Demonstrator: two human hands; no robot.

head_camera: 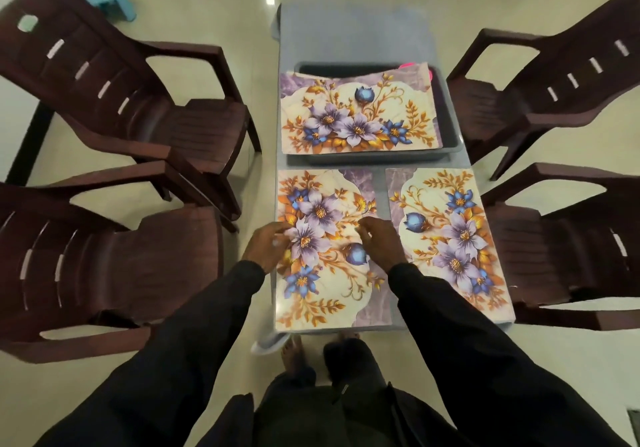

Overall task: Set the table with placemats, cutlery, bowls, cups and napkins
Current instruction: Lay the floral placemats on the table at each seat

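Step in hand: placemats.

- The near-left placemat (325, 246) lies flat on the surface (349, 31), with the near-right placemat (446, 232) just beside it.
- A third placemat (356, 114) rests on the grey tray (363, 160), farther off.
- My left grip (268, 244) is at the near-left mat's left edge, fingers bent. It is blurred, so I cannot tell whether it pinches.
- My right grip (379, 242) is loosely curved over the same mat and holds nothing.

Next, I judge: lift the third mat off the tray by its edges and lay it flat on the far surface.

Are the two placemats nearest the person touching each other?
Apart. The head view shows a strip of bare table between the left placemat and the right placemat; the right sleeve hides their near ends.
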